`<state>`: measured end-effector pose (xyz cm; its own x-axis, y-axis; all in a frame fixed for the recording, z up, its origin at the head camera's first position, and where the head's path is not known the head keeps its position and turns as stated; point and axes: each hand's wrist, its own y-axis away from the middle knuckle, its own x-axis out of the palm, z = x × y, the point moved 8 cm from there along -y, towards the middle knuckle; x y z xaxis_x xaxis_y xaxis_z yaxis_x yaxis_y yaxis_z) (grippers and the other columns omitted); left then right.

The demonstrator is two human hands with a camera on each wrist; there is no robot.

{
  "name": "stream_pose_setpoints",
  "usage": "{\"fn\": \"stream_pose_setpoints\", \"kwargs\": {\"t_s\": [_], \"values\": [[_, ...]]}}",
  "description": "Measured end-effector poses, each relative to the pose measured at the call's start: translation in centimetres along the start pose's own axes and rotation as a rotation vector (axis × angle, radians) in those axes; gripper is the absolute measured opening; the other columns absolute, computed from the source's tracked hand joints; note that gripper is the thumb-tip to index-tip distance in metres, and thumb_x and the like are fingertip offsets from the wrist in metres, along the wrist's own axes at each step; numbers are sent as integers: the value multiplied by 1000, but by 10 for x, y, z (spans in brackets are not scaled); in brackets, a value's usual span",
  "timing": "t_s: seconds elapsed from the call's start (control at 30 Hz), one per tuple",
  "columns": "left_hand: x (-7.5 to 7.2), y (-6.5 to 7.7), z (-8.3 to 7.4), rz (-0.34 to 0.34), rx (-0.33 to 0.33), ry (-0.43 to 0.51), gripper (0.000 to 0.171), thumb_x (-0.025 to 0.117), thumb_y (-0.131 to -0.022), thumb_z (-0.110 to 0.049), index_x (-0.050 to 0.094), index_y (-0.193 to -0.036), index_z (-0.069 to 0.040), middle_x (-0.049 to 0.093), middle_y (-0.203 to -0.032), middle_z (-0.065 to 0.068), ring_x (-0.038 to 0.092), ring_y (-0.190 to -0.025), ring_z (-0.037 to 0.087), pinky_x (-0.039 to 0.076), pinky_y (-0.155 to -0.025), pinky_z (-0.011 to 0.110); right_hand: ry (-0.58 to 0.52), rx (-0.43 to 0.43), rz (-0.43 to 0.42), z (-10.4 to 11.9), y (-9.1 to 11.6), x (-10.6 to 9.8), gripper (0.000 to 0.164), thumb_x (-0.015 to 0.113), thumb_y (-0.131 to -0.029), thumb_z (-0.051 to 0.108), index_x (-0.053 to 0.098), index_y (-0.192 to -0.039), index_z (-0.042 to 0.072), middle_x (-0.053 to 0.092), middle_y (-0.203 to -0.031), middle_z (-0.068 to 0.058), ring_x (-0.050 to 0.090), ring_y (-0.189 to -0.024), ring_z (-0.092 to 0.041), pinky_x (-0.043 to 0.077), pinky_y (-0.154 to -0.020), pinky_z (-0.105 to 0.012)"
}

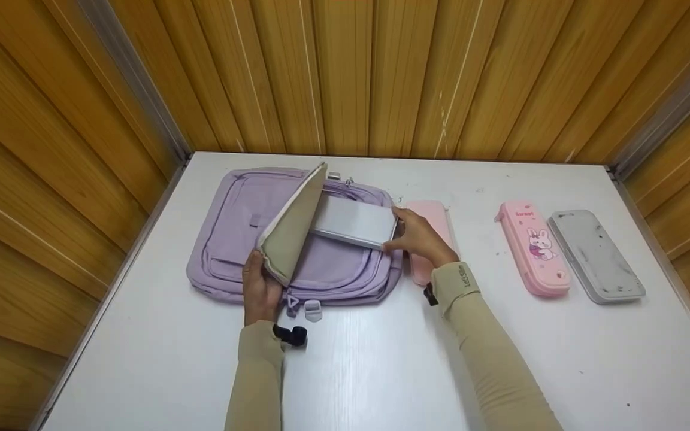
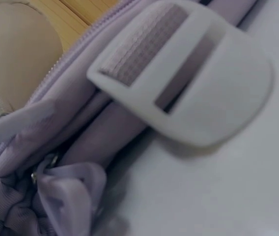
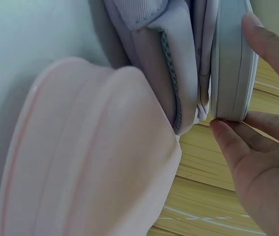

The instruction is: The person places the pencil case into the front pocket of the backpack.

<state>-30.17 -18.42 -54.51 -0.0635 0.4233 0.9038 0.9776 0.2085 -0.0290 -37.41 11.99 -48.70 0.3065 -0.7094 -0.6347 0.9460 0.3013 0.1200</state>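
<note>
A lavender backpack [image 1: 249, 203] lies on the table with its front compartment unzipped. My left hand [image 1: 261, 293] grips the lower edge of the lifted front flap [image 1: 290, 239], whose beige lining faces right. A flat, white rectangular case [image 1: 357, 220] reaches partly under the flap, over the opened compartment. At its right end my right hand [image 1: 420, 236] holds the case between thumb and fingers. In the right wrist view, the thumb lies on one face of the case [image 3: 230, 64] and the fingers are at its end. The case's left end is hidden behind the flap.
A pink case [image 1: 426, 215] lies right of the backpack, partly under my right hand. Farther right are a pink pencil case [image 1: 533, 248] with a rabbit print and a grey case [image 1: 596, 257]. A strap buckle [image 2: 223, 93] and zipper pull [image 2: 70, 196] hang at the backpack's near edge.
</note>
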Motion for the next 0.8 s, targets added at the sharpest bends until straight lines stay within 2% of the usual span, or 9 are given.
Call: {"fn": "stream_pose_setpoints", "kwargs": {"t_s": [0.23,0.43,0.8], "values": [[-1,0,-1,9,4,8,21,76,-74,-23,71,-89,-10,70,-102,2,64,-100,14,50,-93,27,37,-45,-3,8,-6,6,96,83,-74,14,24,-147,-7,27,-154,-26,23,-144,-39,18,-120,-46],[-1,-1,-1,6,12,7,23,77,-72,-23,72,-90,-11,71,-102,2,65,-99,14,50,-93,27,29,-45,-7,13,-10,9,95,83,-73,11,26,-147,-4,28,-155,-21,23,-145,-35,17,-121,-43],[1,-1,0,28,26,11,15,76,-75,-22,71,-84,-11,71,-99,2,65,-97,13,50,-91,27,25,-59,-41,17,-18,15,94,84,-71,10,30,-146,-3,31,-154,-18,26,-145,-31,18,-121,-39]]}}
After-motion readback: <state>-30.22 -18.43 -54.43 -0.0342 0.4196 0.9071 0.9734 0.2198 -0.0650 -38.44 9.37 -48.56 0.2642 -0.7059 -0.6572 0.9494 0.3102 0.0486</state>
